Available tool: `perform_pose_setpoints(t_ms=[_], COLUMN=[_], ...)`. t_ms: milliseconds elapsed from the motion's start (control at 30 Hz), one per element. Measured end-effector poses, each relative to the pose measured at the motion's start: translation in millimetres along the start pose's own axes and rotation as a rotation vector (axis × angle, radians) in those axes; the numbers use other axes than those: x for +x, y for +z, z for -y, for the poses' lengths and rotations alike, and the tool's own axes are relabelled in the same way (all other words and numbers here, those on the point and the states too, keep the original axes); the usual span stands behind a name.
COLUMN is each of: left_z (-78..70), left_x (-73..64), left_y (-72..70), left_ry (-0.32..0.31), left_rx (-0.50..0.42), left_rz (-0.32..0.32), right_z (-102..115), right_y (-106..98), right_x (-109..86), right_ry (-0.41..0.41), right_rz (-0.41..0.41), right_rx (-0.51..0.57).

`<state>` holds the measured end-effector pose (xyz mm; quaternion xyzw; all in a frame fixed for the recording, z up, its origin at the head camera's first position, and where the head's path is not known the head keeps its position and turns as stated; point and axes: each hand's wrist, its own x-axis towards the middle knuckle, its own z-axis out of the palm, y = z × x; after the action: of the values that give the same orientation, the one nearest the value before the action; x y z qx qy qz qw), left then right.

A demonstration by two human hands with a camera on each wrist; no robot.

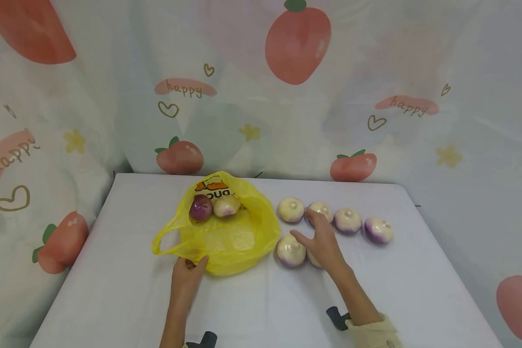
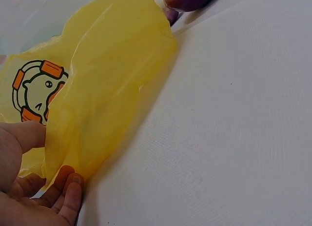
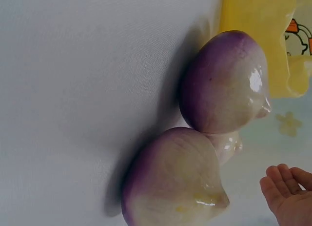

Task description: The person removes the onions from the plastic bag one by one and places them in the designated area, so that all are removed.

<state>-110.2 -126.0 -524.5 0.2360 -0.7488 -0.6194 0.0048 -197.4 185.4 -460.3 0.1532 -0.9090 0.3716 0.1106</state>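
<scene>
My left hand [image 1: 186,276] pinches the near edge of a yellow plastic bag [image 1: 239,261], thumb on one side and fingers on the other. The bag lies with its mouth spread, a handle loop at its left. Inside it, a dark purple turnip [image 1: 201,208] rests beside a paler turnip [image 1: 226,206]. To the right, my right hand [image 1: 324,241] reaches over the loose turnips, holding nothing. Its fingertips overlap a back-row turnip [image 1: 321,210] in the head view. Under the wrist another turnip [image 1: 314,258] is partly hidden. In the right wrist view, the fingers [image 3: 279,182] are loosely extended.
Beside the bag sit a back turnip [image 1: 291,210] and a front turnip [image 1: 291,251]. Farther right are a turnip [image 1: 347,221] and one tipped on its side [image 1: 379,230]. The white table [image 1: 126,270] meets a fruit-printed curtain [image 1: 261,106] at the back.
</scene>
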Motion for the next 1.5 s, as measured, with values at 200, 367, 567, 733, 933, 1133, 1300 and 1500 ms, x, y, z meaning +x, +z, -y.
perform_pose_setpoints(t_ms=[200,367,567,733,933,1133,1300,1500], left_z=[1.7,1.5,1.0,1.0,0.2,-1.2,-1.2,0.0], left_x=[0.9,0.2,-0.2,0.3,-1.6,-2.7,-2.4,-1.8], left_y=[1.1,0.3,0.0,-1.5,-1.6,-0.8,-0.5,-0.4], left_ry=[0.004,-0.007,-0.004,-0.001,0.008,0.012,0.018,0.02], left_rx=[-0.011,-0.013,-0.025,-0.029,-0.026,-0.032,-0.043,-0.048], left_rz=[-0.006,-0.006,-0.008,-0.008,-0.01,-0.01,-0.013,-0.004], right_z=[9,15,25,32,40,46,50,52], right_y=[5,13,21,26,32,38,43,48], right_x=[2.9,9.6,17.0,22.0,29.7,35.6,42.9,51.2], right_ry=[0.055,0.028,0.017,0.053,0.076,0.082,0.077,0.089], right_rz=[0.052,0.046,0.031,0.054,0.089,0.096,0.096,0.093], right_rx=[0.037,0.054,0.053,0.054,0.076,0.111,0.101,0.103])
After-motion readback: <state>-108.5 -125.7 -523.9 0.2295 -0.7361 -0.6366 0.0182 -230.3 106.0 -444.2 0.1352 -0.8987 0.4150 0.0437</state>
